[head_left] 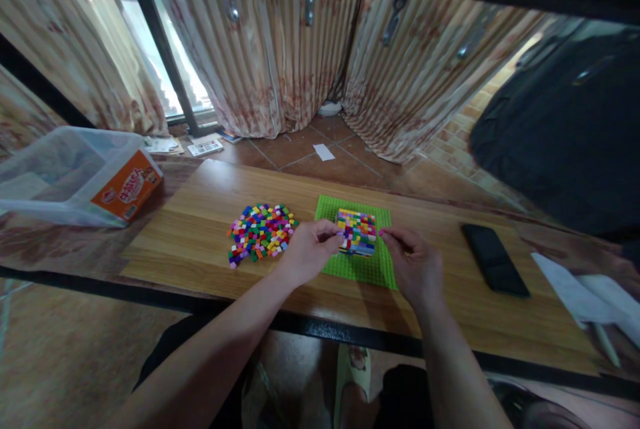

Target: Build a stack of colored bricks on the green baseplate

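A block of many-coloured toy bricks (357, 229) stands on a green studded baseplate (333, 206). At its left side is my left hand (313, 249), thumb and forefinger pinched on a small purple brick (341, 234). Whether that brick touches the block I cannot tell. My right hand (415, 262) is just right of the block, over the baseplate's right edge. Its fingertips pinch a small pink brick (382, 232), held a little apart from the block. Left of my left hand lies a loose pile of small coloured bricks (263, 229).
A black phone (495, 259) lies on the wooden board (200, 242) at the right, with white papers (575, 286) beyond it. At the far left stands a clear plastic bin (75, 149) with an orange label. Patterned curtains (300, 49) hang behind; a dark bar crosses the top.
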A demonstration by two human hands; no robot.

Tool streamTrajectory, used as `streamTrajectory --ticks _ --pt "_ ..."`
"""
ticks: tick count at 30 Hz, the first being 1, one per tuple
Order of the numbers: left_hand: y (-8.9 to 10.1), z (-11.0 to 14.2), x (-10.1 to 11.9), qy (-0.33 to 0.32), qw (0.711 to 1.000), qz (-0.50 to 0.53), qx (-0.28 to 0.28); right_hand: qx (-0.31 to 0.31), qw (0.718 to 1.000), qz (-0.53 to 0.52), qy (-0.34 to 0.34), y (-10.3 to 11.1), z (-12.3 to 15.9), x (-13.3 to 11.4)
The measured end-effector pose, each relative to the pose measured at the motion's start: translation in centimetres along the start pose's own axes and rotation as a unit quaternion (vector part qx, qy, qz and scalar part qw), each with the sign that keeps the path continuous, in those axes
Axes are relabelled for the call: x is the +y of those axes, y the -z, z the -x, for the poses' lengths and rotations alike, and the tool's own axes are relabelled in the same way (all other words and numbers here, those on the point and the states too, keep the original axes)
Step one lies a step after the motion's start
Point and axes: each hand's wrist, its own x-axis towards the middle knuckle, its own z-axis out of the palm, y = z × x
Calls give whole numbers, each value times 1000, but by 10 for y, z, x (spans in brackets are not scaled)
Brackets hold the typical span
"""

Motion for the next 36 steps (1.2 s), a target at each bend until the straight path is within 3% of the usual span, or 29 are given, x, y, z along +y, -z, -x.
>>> streamTrajectory --ticks 11,36 --pt "2 0 4 -7 1000 -13 -3 -79 997 12 -24 -2 4 8" --pt "2 -1 -2 -25 998 -49 7 -49 990 -45 -128 -8 -4 10"
